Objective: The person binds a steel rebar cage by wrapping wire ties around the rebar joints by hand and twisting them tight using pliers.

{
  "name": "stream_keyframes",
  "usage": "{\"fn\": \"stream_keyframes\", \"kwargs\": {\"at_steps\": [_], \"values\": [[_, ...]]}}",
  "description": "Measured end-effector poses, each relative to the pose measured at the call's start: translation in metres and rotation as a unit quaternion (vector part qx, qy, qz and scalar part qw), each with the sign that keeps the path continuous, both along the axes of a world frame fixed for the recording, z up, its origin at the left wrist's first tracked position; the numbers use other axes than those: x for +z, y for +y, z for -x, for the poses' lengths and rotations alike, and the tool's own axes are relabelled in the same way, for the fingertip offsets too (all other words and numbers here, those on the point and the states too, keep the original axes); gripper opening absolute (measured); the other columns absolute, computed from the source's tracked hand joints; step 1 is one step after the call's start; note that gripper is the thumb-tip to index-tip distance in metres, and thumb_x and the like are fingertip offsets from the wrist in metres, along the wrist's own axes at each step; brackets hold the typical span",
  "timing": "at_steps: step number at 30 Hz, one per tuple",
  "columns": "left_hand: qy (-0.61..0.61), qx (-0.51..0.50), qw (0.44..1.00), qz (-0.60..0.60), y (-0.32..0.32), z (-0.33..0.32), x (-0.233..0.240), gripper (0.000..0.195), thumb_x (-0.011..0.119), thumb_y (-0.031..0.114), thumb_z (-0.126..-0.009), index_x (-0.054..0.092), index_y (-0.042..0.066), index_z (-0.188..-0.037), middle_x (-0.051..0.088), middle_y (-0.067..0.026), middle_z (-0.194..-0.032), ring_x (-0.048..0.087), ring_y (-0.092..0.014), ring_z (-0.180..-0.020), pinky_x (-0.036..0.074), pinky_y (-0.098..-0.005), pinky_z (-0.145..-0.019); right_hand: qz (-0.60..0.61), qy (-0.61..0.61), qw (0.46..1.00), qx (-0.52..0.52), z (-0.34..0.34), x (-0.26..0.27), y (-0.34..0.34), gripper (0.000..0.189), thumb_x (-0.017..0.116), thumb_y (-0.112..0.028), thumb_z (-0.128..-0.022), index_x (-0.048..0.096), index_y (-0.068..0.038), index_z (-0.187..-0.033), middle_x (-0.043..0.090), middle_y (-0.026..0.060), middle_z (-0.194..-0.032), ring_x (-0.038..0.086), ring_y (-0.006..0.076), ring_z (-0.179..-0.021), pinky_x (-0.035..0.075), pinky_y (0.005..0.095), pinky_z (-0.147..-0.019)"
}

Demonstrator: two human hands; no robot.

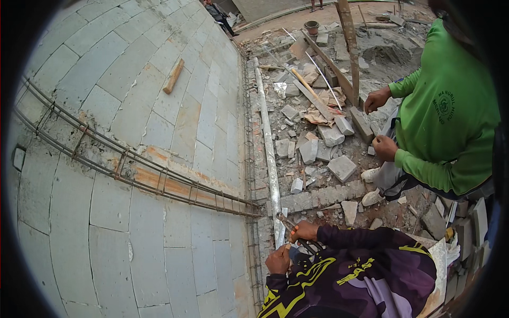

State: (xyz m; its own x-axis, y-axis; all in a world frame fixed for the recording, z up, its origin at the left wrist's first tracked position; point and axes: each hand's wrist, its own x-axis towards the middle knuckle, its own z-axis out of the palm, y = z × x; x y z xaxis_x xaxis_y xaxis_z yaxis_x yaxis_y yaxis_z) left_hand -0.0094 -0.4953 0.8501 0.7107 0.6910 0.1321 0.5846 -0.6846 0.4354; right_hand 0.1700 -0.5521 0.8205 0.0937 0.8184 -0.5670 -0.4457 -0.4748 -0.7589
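My right hand (304, 232) is closed around a pair of long-handled metal pincers (282, 219); the jaws point up and left, beside the lower part of a long, pale-spattered pole (267, 147). Just below, my left hand (277, 261) has its fingers curled; whether it holds anything is unclear. To the left of both hands, an upright rebar cage (249, 159) runs along the edge of a pale block wall (151, 246). Another cage of tied bars (159, 181) crosses the wall and meets the upright one near the pole.
A co-worker in a green shirt (445, 107) stands at the right, hands apart from mine. Broken blocks (342, 169), planks (314, 99) and a wooden post (350, 51) occupy the ground. Stacked blocks (479, 222) lie lower right. A bucket (312, 27) and two distant people are farther off.
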Motion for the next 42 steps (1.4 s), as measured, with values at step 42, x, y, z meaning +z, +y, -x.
{"fn": "stream_keyframes", "kwargs": {"at_steps": [42], "values": [[-0.152,0.114,0.913,0.360,0.140,0.079,0.002,0.032,0.058,0.031,-0.089,0.069,0.001,-0.092,0.048,0.0001,-0.050,0.043,-0.007,-0.047,0.034,-0.0279,-0.046,0.013,-0.098,0.994,0.048,0.082,0.022,0.167,0.018,0.074,-0.015,-0.071,0.065,-0.001,-0.078,0.060,0.0013,-0.064,0.051,0.0076,-0.049,0.041,0.0244,-0.046]]}}
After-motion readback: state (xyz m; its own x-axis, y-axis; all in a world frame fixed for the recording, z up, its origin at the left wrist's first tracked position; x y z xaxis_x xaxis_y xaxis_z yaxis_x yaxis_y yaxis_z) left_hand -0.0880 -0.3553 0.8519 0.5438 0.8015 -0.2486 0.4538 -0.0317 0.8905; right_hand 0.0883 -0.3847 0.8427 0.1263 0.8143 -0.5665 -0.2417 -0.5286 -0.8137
